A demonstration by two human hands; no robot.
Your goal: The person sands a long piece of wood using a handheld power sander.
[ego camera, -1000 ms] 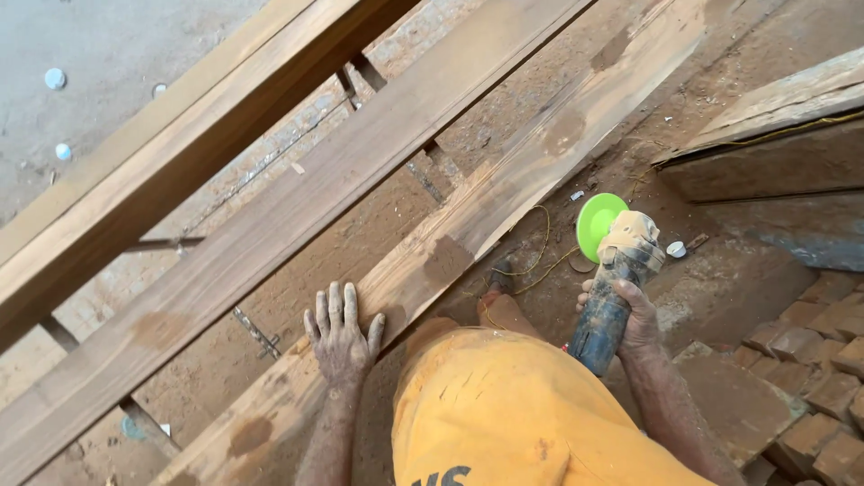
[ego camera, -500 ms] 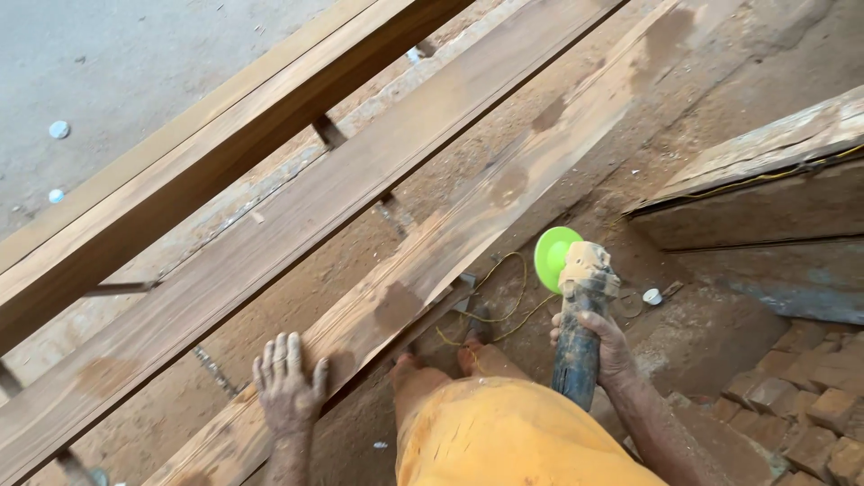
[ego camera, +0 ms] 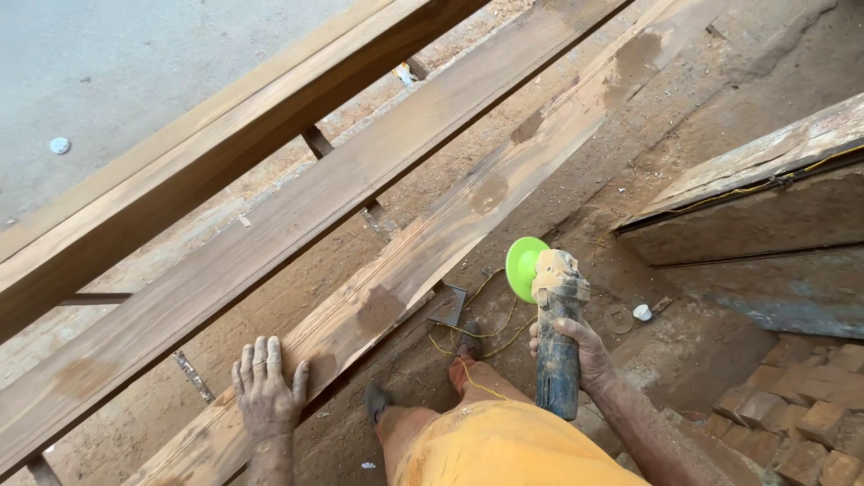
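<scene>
We press our left hand (ego camera: 266, 393) flat, fingers spread, on the near plank (ego camera: 432, 247), seemingly steadying it. Our right hand (ego camera: 571, 349) wraps the angle grinder (ego camera: 555, 324) handle, green disc (ego camera: 523, 268) held just beside the plank's edge.

sanding disc (ego camera: 524, 267): bright green
grinder body (ego camera: 558, 360): dusty blue-black, tan head
near plank (ego camera: 423, 261): pale brown, darker patches
shorts (ego camera: 504, 445): orange-yellow
cord (ego camera: 486, 333): yellow
bricks (ego camera: 801, 405), near right: reddish brown
</scene>
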